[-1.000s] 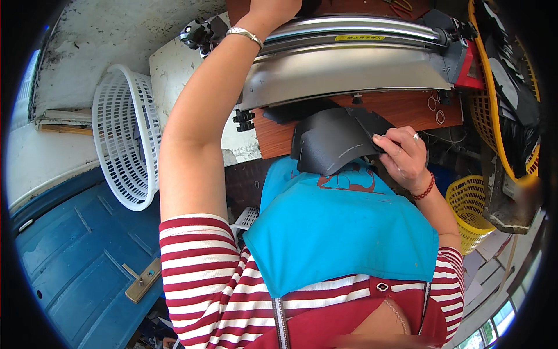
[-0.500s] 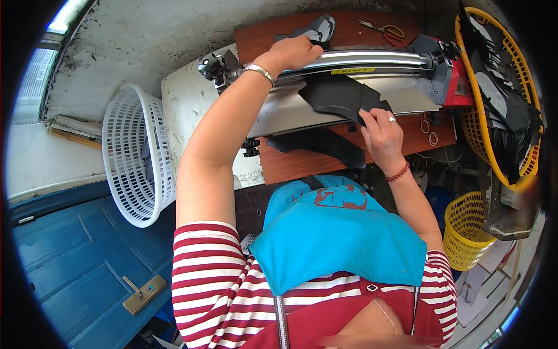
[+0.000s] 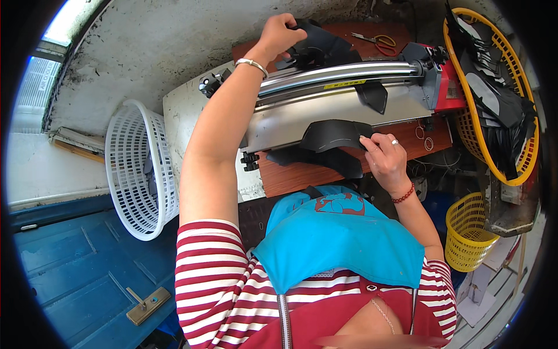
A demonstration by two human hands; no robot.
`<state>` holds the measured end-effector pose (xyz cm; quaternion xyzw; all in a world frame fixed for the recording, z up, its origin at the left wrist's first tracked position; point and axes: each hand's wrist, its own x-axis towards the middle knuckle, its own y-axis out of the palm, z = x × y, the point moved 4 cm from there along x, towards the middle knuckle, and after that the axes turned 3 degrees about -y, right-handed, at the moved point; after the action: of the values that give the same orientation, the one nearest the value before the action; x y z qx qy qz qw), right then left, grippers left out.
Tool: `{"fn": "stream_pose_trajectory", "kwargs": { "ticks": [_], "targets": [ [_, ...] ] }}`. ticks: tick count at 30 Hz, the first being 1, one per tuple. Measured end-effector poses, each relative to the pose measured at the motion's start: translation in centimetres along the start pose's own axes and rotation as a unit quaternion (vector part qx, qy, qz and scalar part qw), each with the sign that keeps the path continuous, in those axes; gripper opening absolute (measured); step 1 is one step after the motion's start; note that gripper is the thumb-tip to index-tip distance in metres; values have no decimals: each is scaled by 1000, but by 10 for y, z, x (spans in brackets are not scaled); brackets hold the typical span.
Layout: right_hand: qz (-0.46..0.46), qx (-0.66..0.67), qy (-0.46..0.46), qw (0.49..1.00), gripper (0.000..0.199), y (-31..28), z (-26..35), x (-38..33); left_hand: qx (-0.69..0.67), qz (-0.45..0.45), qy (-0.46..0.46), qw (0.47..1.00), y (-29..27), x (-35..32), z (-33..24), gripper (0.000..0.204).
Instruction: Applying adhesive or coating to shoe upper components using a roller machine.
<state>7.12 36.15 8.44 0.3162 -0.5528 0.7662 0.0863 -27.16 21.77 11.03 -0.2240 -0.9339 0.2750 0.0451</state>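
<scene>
My right hand (image 3: 386,160) pinches the right end of a curved black sheet piece (image 3: 332,135) at the near edge of a roller machine's metal plate (image 3: 278,125). Beyond the shiny roller (image 3: 343,71), my left hand (image 3: 280,38) has its fingers closed at the left edge of a black piece (image 3: 325,43); the fingertips are partly hidden. A smaller black piece (image 3: 372,96) lies on the plate, its far end at the roller. Under the right hand's piece, another curved black piece (image 3: 343,164) rests on the brown board (image 3: 290,181).
Scissors (image 3: 378,42) lie on the far board. At right, a yellow-orange basket (image 3: 465,125) holds many black pieces, above a yellow basket (image 3: 465,256). A white basket (image 3: 119,180) stands left, near a blue door (image 3: 64,256). Thin wire loops (image 3: 428,143) hang near the machine.
My right hand has drawn its black piece nearer, off the roller. My left hand has moved farther away and up, to black pieces behind the roller. A small piece now shows on the plate.
</scene>
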Motion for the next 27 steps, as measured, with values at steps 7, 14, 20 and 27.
{"fn": "stream_pose_trajectory", "kwargs": {
  "ticks": [7, 14, 20, 27],
  "targets": [
    [2, -8, 25, 1000, 45, -2, -12, -2, -161, -47, -91, 982, -54, 0, -40, 48],
    [32, -70, 48, 996, 40, 16, -15, 9, -2, -74, 133, 988, -55, -6, -42, 22],
    [3, -99, 28, 995, 27, 49, -15, 49, 290, 188, 70, 936, 43, 4, 51, 33],
    [-12, 98, -57, 993, 28, 71, 0, 13, 253, 162, 29, 953, 37, 21, 60, 24]
  ]
}}
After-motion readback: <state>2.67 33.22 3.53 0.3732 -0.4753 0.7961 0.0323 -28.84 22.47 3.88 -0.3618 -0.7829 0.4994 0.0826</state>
